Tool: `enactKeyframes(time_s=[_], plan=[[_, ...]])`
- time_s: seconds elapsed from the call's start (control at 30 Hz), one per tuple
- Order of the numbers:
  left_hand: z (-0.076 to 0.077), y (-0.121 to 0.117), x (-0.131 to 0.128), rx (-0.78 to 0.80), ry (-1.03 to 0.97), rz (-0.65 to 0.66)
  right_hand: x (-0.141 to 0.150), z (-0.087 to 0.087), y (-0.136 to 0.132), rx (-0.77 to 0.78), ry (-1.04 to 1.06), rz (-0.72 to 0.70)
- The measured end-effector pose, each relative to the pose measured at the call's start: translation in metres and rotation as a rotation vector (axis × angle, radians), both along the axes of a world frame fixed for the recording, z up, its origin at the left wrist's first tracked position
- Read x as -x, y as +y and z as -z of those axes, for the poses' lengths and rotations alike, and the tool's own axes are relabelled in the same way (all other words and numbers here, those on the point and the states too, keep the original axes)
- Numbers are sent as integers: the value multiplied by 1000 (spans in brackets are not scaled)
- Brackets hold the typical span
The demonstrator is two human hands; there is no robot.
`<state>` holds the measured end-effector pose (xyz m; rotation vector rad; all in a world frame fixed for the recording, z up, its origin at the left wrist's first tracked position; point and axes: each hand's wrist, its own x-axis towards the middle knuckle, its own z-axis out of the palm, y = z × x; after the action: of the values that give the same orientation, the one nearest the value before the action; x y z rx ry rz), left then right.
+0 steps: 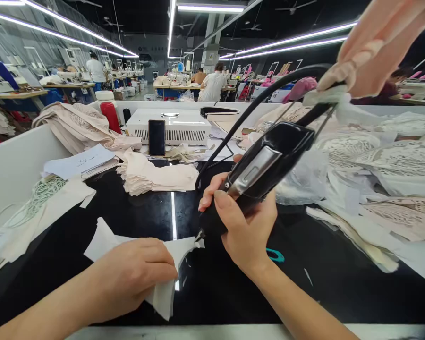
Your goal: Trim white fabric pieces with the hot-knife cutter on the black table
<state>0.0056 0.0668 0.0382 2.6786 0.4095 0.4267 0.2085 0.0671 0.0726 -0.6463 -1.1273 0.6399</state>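
My left hand (138, 274) is closed on a cream fabric piece (166, 293) with curved edges, pressing it against the black tabletop (102, 297). Wrapped around a black corded hand tool (265, 165) with a silver side lever is my right hand (248, 226). The tool slants down to the left, and its thin metal tip (199, 235) meets the fabric's upper right corner. Pale pink cloth (371, 56) and ties hang from above at the tool's rear end. The fingers of my left hand hide part of the fabric.
A stack of cream fabric pieces (159, 177) lies ahead, before a phone (157, 137) and a white vented box (187, 127). Lace pieces (393, 165) pile up at right. A teal ring-shaped object (275, 255) rests beside my right wrist. The black cord (230, 137) arches overhead.
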Motion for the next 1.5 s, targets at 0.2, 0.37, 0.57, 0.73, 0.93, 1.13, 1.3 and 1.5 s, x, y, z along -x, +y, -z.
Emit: enactKeyframes(time_s=[0.2,0.37,0.57,0.73,0.93,1.13,1.3,1.5], plan=[[5,10,-15,-238,-8,-44,-6,-1,-2,11,-4,35],[9,15,-25,-298,-5,-82,-2,-3,-10,36,11,3],[18,22,-32,-143,-65,-159,4,3,-10,8,-48,33],[29,22,-36,-6,-32,-268,-2,1,-1,-28,16,144],[24,17,-37,-27,-80,-294,-8,-1,-4,-16,50,135],[24,15,-42,-289,-81,-165,-9,2,-5,-5,11,131],[30,15,-45,-394,-43,-128,-10,3,-3,3,31,118],[26,15,-44,-369,24,-148,-9,6,-6,12,1,130]])
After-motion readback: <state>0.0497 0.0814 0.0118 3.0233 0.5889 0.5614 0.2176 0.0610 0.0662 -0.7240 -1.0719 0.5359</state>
